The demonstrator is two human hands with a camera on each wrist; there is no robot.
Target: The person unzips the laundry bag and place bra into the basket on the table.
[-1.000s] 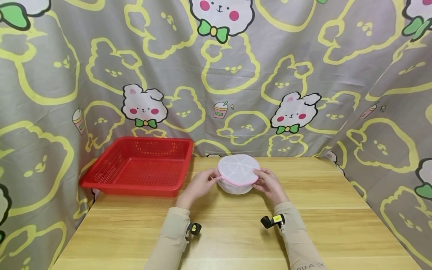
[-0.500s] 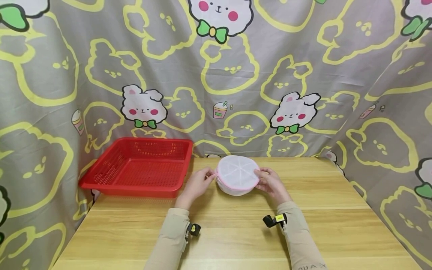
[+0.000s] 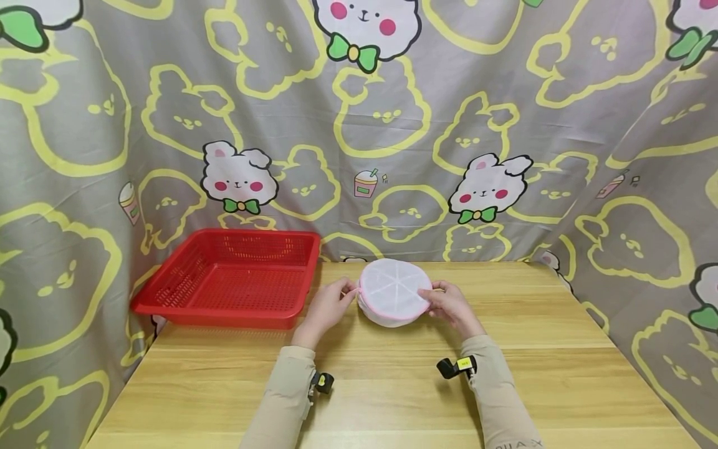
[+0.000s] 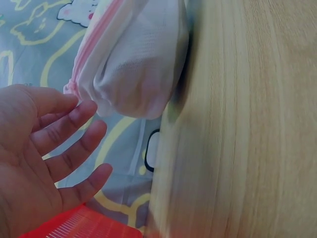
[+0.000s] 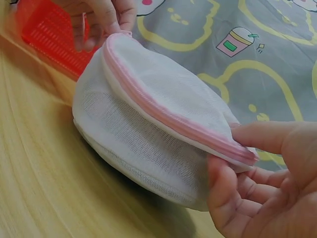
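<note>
A round white mesh laundry bag (image 3: 395, 290) with a pink zipper along its rim stands on the wooden table. At its left end, my left hand (image 3: 331, 308) pinches the small pink tab of the zipper (image 5: 163, 109) between thumb and forefinger; the other fingers spread loosely below, as the left wrist view shows. My right hand (image 5: 272, 173) grips the opposite side of the rim, thumb on top and fingers underneath. The zipper's teeth look closed along the side that faces the right wrist camera. The mesh wall (image 4: 141, 69) bulges and creases under the rim.
A red perforated plastic basket (image 3: 291, 315) stands on the left of the table (image 3: 381, 393), close to my left hand. Behind and at both sides hangs a grey curtain (image 3: 314, 125) with cartoon prints. Small black cameras sit on both sleeves.
My left hand has moved a little to the left along the rim with the tab. The bag has turned and shifted slightly left, and my right thumb lies a little farther over its top.
</note>
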